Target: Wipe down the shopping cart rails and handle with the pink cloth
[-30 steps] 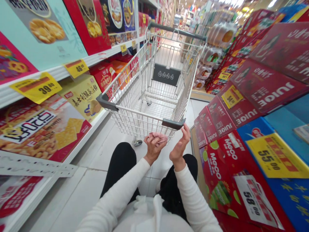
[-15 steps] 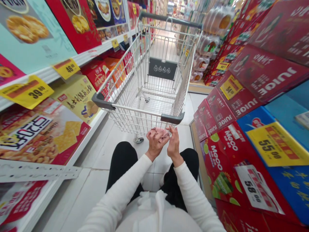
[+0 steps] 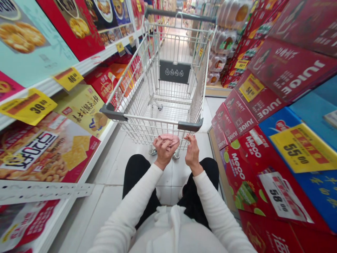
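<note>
The grey wire shopping cart (image 3: 147, 121) stands right in front of my knees, its basket holding nothing. A crumpled pink cloth (image 3: 170, 138) is bunched in my left hand (image 3: 163, 151), whose fingers are closed round it just in front of the cart's lower front wires. To the right, my right hand (image 3: 192, 153) is closed with thumb and fingertips pinched together near the wires, below the dark corner bumper (image 3: 191, 125). Whatever lies between those fingertips is too small to make out, and I cannot tell whether they touch the wire.
Snack boxes (image 3: 47, 147) with yellow price tags fill the shelf (image 3: 76, 196) on the left. Stacked red drink cartons (image 3: 240, 172) and blue cartons (image 3: 297, 119) rise close on the right. White floor tiles (image 3: 110, 172) run between them, and bottle packs (image 3: 223, 42) stand beyond the cart.
My hands were close together and are now apart. The left has moved a little left with the pink cloth; the right has shifted right, its fingers now pinched.
</note>
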Demonstrator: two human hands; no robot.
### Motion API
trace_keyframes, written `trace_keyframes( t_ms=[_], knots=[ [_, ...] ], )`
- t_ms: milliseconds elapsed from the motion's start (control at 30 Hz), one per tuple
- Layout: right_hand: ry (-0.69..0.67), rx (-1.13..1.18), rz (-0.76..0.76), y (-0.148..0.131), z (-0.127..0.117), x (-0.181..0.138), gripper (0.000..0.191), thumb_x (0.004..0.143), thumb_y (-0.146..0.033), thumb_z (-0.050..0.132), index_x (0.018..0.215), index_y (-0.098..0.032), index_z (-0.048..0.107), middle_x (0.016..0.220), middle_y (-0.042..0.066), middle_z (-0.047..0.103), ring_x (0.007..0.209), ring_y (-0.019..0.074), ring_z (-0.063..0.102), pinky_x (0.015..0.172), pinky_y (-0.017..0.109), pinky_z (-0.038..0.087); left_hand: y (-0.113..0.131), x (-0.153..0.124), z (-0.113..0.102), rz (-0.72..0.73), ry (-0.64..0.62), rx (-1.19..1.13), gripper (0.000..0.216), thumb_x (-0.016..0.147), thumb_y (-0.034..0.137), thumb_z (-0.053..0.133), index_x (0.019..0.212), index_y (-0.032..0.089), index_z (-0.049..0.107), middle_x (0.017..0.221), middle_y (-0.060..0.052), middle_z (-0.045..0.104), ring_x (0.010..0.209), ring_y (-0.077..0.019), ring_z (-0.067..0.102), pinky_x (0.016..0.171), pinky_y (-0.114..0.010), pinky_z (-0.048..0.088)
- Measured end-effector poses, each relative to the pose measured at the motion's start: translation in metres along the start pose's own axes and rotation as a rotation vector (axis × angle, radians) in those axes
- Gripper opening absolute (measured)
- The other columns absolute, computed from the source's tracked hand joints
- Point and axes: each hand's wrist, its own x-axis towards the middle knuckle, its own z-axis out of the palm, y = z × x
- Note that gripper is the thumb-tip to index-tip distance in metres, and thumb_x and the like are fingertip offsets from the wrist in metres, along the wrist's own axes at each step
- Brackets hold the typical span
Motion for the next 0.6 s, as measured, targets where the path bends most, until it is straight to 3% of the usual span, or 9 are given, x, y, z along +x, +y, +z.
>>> trace_keyframes(
  t_ms=[233,333,500,600],
  knots=[
    [-0.026,0.011,-0.021,0.009,-0.008,0.001,0.044,0.105,-0.038,0.022,0.134,-0.02,0.051,0.116,0.012,0.067,0.112,0.0229,0.067,0.119,0.058,0.041,-0.015,-0.041,-0.004,0.059,-0.182,-0.059,0.015,0.089,0.021,0.072,0.096,0.034,0.071,0.094,-0.001,0.061,0.105,-0.0215,0.048,0.101,-0.045,0.036],
    [-0.014,0.014,-0.034,0.011,-0.01,0.003,0.044,0.106,-0.037,0.022,0.133,-0.02,0.052,0.114,0.011,0.067,0.11,0.0228,0.068,0.118,0.057,0.042,-0.01,-0.037,-0.011,0.024,-0.155,-0.008,0.018,0.088,0.021,0.073,0.1,0.035,0.072,0.101,-0.003,0.06,0.113,-0.0243,0.048,0.101,-0.045,0.038],
    [0.017,-0.014,-0.043,0.012,-0.014,0.003,0.042,0.105,-0.036,0.023,0.128,-0.02,0.054,0.11,0.01,0.068,0.118,0.0242,0.064,0.118,0.057,0.043,-0.008,-0.013,-0.008,-0.003,-0.01,0.011,0.027,0.083,0.021,0.078,0.103,0.039,0.073,0.11,-0.004,0.054,0.125,-0.0282,0.045,0.105,-0.05,0.04],
    [0.03,-0.018,-0.051,0.014,-0.017,0.003,0.041,0.105,-0.034,0.023,0.128,-0.02,0.054,0.111,0.01,0.067,0.114,0.0226,0.066,0.118,0.055,0.043,-0.011,-0.024,-0.006,0.036,-0.055,-0.046,0.026,0.084,0.019,0.077,0.102,0.037,0.074,0.111,-0.005,0.056,0.125,-0.027,0.046,0.103,-0.046,0.042]
  ],
)
